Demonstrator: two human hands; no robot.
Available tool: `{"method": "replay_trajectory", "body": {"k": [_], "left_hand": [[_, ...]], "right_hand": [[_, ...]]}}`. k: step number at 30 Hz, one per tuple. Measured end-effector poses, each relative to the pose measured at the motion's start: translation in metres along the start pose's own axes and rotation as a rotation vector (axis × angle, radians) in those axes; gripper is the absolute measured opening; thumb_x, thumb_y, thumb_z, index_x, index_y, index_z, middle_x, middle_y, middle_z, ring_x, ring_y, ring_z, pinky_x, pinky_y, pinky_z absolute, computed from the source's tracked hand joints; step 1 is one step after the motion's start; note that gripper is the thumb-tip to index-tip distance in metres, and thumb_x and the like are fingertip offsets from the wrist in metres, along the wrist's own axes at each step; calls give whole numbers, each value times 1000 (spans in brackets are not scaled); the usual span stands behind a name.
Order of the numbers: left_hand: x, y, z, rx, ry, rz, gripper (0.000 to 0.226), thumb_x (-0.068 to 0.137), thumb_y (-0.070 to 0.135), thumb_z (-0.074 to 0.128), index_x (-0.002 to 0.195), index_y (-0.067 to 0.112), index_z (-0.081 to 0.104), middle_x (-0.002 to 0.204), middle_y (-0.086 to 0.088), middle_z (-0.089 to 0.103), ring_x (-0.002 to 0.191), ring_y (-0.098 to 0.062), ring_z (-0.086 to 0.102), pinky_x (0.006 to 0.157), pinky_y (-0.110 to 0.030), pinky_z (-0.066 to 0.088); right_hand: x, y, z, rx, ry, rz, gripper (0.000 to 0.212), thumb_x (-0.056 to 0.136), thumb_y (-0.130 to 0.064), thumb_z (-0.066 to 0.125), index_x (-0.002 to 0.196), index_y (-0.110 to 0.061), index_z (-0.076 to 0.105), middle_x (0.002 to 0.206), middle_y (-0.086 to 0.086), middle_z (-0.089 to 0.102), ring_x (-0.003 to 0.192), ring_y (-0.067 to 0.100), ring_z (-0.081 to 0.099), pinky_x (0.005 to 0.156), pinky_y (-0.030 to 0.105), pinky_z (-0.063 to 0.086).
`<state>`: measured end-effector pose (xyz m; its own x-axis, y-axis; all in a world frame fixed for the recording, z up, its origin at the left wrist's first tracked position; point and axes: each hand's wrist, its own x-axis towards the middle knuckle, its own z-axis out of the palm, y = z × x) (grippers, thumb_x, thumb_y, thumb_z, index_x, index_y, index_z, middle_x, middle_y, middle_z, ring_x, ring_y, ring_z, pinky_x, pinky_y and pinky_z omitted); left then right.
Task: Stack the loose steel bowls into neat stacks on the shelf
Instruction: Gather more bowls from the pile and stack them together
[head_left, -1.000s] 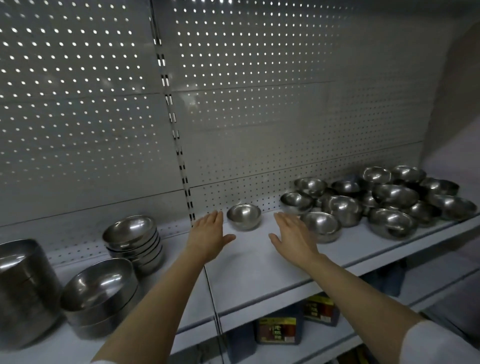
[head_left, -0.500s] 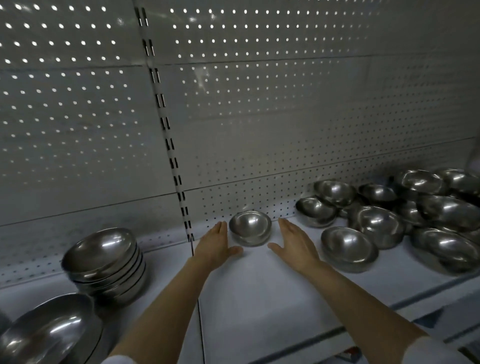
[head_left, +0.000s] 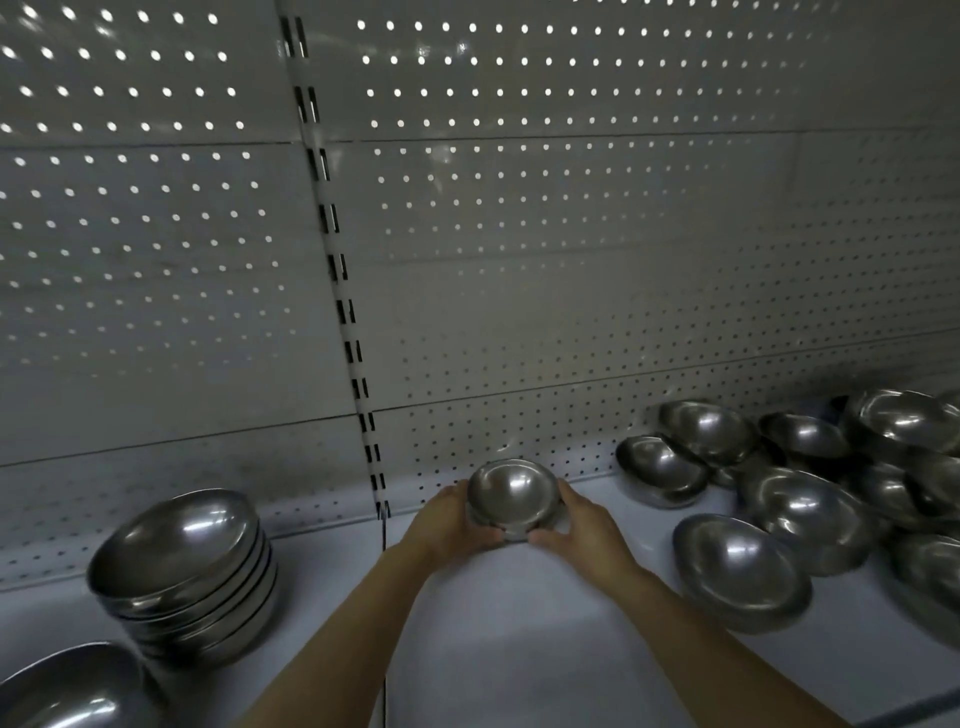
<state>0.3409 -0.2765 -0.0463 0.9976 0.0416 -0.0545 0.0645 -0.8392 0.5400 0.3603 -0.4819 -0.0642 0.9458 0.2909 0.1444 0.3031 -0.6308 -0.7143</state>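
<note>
- While the small steel bowl (head_left: 513, 491) sits upright near the back of the shelf (head_left: 519, 649), just in front of the perforated back panel (head_left: 571, 260), it is enclosed from both sides by the two hands.
- On the bowl's left flank the left hand (head_left: 447, 519) is curled, with the thumb tucked low at the front; on the right flank the right hand (head_left: 582, 519) is curled in the same way. The bowl is thus gripped between them, and nothing else is held by either hand.
- Whether the bowl's base rests on the shelf or is raised just off it cannot be told from this view.
- Being round, the bowl has no long axis; it lies straight ahead of the person, midway between the hands, so neither hand is placed nearer.
- To the left, well apart from the hands, a neat stack of larger bowls (head_left: 187, 577) is seen, with another large bowl (head_left: 62, 691) at the lower left corner.
- To the right, a heap of loose bowls (head_left: 810, 493) is spread over the shelf, the nearest one (head_left: 740, 569) lying tilted just beside the right forearm.
- It is judged that a new stack is being founded on this bowl, and that the next loose bowl would be reached more readily by the right hand, since the heap lies on that side.
</note>
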Motion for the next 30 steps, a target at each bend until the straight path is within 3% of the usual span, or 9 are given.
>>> {"method": "replay_trajectory", "body": {"k": [6,10,16,19,21,26,30], "left_hand": [[-25,2,-10,-41,107,33,91,75,47,81,149,22,36,146,-4,49,130,-23,48,102,-31,39],[-56,-2,-37,-29,246,78,92,76,49,80,151,23,34,146,-2,50,131,-22,49,105,-34,41],[-118,-18,-86,-26,413,88,94,76,49,79,153,25,30,139,-3,54,124,-22,52,100,-40,48],[-147,-34,-109,-35,475,79,98,70,60,77,151,31,31,140,1,55,127,-18,51,101,-37,46],[-164,-44,-125,-23,499,59,95,72,54,79,151,30,32,139,1,56,125,-19,52,99,-34,45],[-199,-78,-167,31,585,5,86,74,41,84,147,25,41,127,0,66,115,-21,62,90,-32,49],[-221,-107,-191,-24,570,-49,75,75,35,84,141,25,48,117,5,69,104,-12,63,81,-24,47]], "right_hand": [[-7,-5,3,62,64,-72,86,74,-33,80,147,-24,34,132,0,58,116,15,54,86,17,40],[-17,-39,-1,113,97,-171,84,75,-32,80,145,-26,35,121,-7,58,105,5,50,75,-1,35],[-37,-107,12,201,97,-325,86,77,-33,78,148,-23,30,125,-10,52,113,4,48,82,-2,32],[-43,-141,23,193,75,-378,93,74,-37,79,150,-21,28,140,-1,50,127,12,47,98,13,35],[-44,-163,30,201,51,-411,94,73,-37,81,150,-21,30,141,2,51,130,16,47,103,24,39],[-48,-220,55,232,-12,-451,97,73,-40,80,151,-20,26,146,2,46,134,18,42,109,29,37],[-49,-254,81,218,-68,-462,94,74,-41,79,150,-18,30,145,1,47,133,17,42,107,25,36]]}}
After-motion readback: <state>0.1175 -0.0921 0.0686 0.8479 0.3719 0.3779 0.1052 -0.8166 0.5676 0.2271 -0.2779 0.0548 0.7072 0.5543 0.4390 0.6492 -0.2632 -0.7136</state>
